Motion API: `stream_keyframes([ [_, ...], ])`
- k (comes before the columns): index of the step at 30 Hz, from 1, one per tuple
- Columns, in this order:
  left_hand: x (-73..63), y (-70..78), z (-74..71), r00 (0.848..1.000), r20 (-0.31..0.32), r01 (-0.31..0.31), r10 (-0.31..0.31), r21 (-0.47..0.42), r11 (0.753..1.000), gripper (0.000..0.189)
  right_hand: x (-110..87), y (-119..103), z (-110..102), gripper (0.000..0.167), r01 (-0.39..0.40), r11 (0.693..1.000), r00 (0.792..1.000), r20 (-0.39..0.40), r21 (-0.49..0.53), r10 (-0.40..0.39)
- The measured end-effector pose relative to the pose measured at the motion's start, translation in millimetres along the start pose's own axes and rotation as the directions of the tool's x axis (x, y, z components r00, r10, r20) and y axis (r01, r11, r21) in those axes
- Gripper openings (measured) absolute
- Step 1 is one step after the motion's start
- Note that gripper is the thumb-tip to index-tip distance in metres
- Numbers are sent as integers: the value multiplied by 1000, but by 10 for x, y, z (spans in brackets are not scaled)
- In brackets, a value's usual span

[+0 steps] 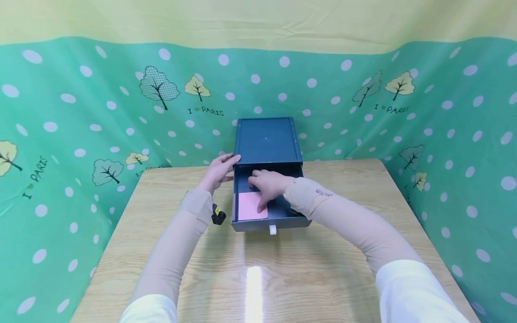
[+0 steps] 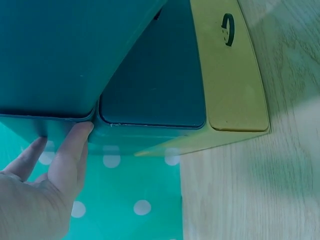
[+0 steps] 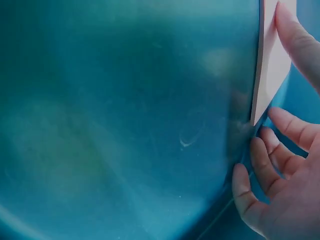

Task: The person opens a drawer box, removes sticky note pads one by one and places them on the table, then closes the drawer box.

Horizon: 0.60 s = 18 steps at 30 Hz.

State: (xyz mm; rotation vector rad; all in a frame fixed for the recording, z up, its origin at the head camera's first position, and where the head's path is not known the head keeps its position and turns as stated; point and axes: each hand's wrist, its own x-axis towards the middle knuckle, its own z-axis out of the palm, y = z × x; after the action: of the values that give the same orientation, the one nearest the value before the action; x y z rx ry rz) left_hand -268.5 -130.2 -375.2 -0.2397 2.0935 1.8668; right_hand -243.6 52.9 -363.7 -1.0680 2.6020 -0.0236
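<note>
The left hand (image 1: 218, 173), fingers extended, is touching the cabinet (image 1: 266, 141); the right hand (image 1: 269, 183), spread wide, is apparently positioning the pad (image 1: 247, 208) in the drawer (image 1: 254, 226), probably requiring a pinch or release next.

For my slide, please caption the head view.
Left hand touches blue boxy cabinet; right hand touches flat pink square in blue drawer.

Curtained-off booth, green dotted cloth (image 1: 270, 107), wooden tabletop (image 1: 319, 273)
</note>
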Motion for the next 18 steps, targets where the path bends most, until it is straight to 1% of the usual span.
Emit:
stream_keyframes([
  [5, -2, 11, -4, 1000, 6, -11, 11, -5, 1000, 69, -2, -30, -18, 66, -35, 998, 999, 3, -51, 35],
  [11, 7, 4, -15, 1000, -1, -13, 13, 0, 1000, 68, 1, -74, -32, 54, -77, 997, 997, 21, -31, 78],
  [15, 22, -14, -19, 1000, -8, -7, 7, 6, 1000, 68, 9, -90, -12, 56, -97, 995, 995, 34, -29, 98],
  [18, 27, -24, -21, 1000, -13, -3, 3, 6, 1000, 68, 16, -95, -4, 58, -98, 995, 994, 39, -17, 99],
])
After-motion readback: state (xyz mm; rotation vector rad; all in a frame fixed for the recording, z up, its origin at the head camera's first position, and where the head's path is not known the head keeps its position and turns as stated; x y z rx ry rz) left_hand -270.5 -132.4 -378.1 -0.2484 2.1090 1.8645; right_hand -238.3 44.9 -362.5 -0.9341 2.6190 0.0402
